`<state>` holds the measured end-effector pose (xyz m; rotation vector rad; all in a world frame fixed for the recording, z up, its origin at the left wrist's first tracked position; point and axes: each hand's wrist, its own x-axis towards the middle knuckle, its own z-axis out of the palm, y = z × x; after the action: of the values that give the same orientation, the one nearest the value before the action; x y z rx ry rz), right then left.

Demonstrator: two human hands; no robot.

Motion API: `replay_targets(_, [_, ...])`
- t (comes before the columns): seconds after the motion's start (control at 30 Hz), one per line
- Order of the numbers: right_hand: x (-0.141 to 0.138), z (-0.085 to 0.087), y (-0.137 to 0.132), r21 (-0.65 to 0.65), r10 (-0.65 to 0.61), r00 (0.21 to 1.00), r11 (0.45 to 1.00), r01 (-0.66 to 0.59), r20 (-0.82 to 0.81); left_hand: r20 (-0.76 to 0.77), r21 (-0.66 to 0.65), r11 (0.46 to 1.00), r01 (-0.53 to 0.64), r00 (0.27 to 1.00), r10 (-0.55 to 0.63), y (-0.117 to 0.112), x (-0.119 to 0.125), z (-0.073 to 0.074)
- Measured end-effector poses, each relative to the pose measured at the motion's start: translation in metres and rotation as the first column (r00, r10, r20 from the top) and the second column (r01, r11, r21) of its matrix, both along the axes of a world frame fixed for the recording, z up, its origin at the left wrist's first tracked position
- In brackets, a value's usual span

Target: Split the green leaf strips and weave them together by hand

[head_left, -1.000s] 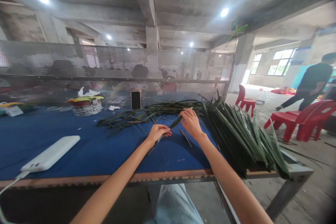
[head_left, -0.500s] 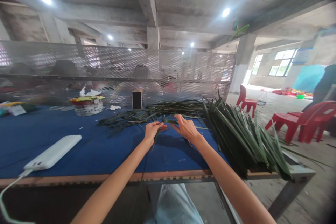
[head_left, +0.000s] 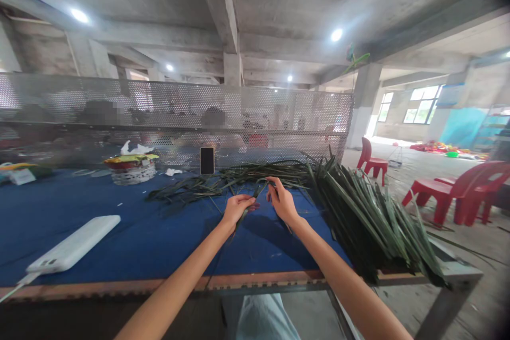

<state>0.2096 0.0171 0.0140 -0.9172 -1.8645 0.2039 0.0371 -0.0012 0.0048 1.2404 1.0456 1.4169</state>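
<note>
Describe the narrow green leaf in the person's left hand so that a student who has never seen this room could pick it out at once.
On the blue-covered table, left of the big heap of long green leaves, the person's left hand grips one narrow green leaf. Unlike its flat-lying neighbours, it slants up off the cloth.

Two hands, the left hand and the right hand, and one leaf between them — two heaps of leaves, one table, one phone, one power bank, one basket, one metal mesh screen — then three red chairs, two windows and four ceiling lights
</note>
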Motion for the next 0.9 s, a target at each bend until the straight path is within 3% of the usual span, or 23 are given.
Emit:
replay_targets(0.1, [-0.005,-0.005,0.002,-0.103,0.105,0.983,0.987,-0.121,-0.149,0.011,0.015,1.000,0.017,1.000,-0.017,-0.001,0.001,0.001])
replay_targets(0.23, [-0.014,-0.011,0.004,-0.160,0.201,0.957,0.958,-0.236,-0.208,0.032,0.012,1.000,0.007,0.999,-0.007,-0.001,0.003,0.001])
replay_targets(0.37, [-0.019,-0.011,0.009,-0.235,0.339,0.889,0.878,-0.416,-0.308,0.025,0.020,1.000,0.001,1.000,-0.002,-0.002,0.005,0.001])
replay_targets(0.47, [-0.020,-0.012,0.014,-0.261,0.355,0.822,0.826,-0.499,-0.446,0.018,0.017,1.000,-0.002,1.000,0.002,-0.003,0.006,0.001])
replay_targets(0.67, [-0.019,-0.017,0.016,-0.355,0.261,0.784,0.781,-0.515,-0.563,-0.019,0.024,1.000,0.001,1.000,0.000,-0.004,0.006,0.003])
replay_targets(0.9, [-0.019,-0.015,0.010,-0.311,0.252,0.839,0.846,-0.433,-0.482,-0.042,0.030,1.000,-0.001,0.999,0.003,-0.004,0.006,0.003])
